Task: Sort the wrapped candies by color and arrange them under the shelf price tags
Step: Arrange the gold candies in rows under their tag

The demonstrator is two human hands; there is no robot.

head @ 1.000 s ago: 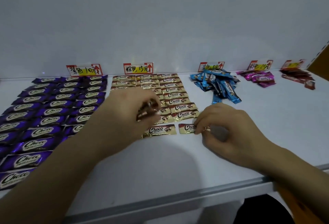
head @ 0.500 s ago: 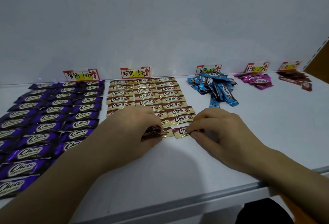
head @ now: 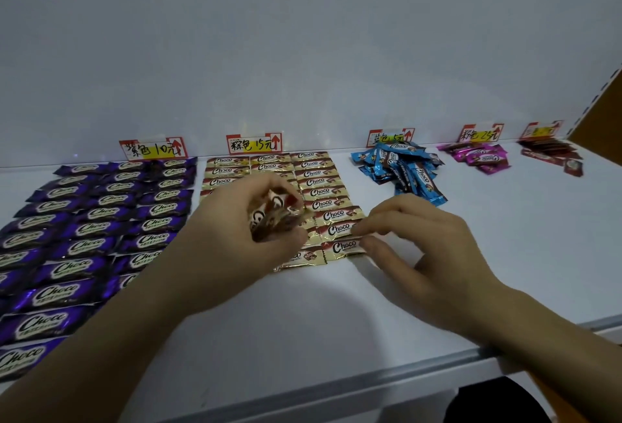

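Gold-and-brown Choco candies [head: 316, 183] lie in neat rows under the middle price tag [head: 254, 144]. My left hand [head: 242, 227] is raised over these rows and grips a bunch of gold candies [head: 272, 217]. My right hand [head: 427, 241] rests on the shelf, its fingertips pinching the right end of the nearest gold candy [head: 341, 248] in the right column. Purple candies [head: 94, 220] fill rows under the left tag [head: 153, 150].
A loose pile of blue candies [head: 400, 167] lies under its tag [head: 390, 137], pink candies [head: 479, 156] and dark red candies [head: 552, 153] farther right. The white shelf [head: 336, 321] has a grey front edge [head: 336, 392]. An orange side panel [head: 599, 113] stands at the right.
My left hand lifted its bunch of candies up off the shelf. My right hand slid the front gold candy up against the right column.
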